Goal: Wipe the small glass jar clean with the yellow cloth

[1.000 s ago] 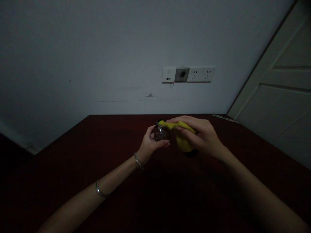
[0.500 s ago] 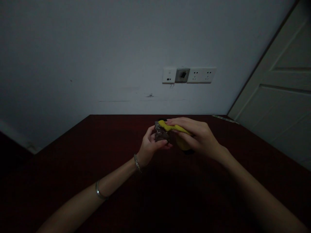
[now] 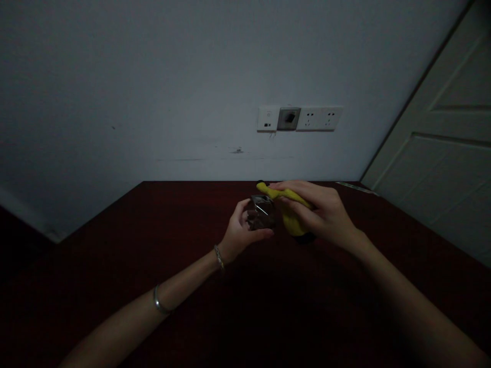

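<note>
A small clear glass [image 3: 263,213] sits in my left hand [image 3: 238,235], held between the thumb and the curled fingers and shining along its side. Its exact shape is hard to make out in the dim light. In my right hand [image 3: 324,208] I pinch a yellow cloth [image 3: 292,221] with black edging. One end of the cloth sticks out past my fingertips at the upper left, and the rest hangs below the hand. The cloth is just right of and above the glass, with a small gap between them at the side.
Beneath my hands lies a dark red-brown table [image 3: 172,220]. Its far edge meets a pale wall [image 3: 184,92] bearing a row of sockets [image 3: 314,119]. At the right stands a white panelled door [image 3: 452,153]. A thin strip [image 3: 355,187] lies near the table's back right corner.
My right hand and the cloth have come off the glass, moving slightly up and right. In my left hand the glass has turned, and the thumb lies lower along it.
</note>
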Demonstrator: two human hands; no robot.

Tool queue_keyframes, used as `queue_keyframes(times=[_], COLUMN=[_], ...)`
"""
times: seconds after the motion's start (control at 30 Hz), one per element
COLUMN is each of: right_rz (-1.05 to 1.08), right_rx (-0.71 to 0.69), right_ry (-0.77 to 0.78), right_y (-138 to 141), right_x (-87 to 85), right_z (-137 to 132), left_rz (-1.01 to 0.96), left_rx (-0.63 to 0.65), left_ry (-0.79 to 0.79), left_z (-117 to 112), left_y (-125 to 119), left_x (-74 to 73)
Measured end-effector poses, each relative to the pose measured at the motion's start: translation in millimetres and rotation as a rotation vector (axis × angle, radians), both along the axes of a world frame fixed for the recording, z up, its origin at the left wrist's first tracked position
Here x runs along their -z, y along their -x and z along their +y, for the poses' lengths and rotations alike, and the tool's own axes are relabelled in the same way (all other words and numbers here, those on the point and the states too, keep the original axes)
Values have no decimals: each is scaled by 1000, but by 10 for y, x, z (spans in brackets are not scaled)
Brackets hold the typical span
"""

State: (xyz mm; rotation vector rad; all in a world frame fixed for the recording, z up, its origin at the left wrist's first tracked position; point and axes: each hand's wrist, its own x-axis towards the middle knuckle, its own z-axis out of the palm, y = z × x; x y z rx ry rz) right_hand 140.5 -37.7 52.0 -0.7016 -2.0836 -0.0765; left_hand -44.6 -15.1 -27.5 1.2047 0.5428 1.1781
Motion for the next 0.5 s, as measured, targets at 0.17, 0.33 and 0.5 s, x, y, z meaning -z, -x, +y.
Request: queue_keyframes(times=[0.17,0.33,0.5], right_rz=[-127,-196,-246], right_rx=[-88,-158,-156], right_ry=[-20,-53,-109], right_y=[51,92,106], right_x=[35,22,-11], right_z=[23,8,-34], left_rz=[-21,-38,-24], left_rx=[28,-13,-64], left_ry=[-29,-32,-55], left_z=[-15,-3,-3], left_y=[-58,-75,-93], left_x=[-11,-6,28])
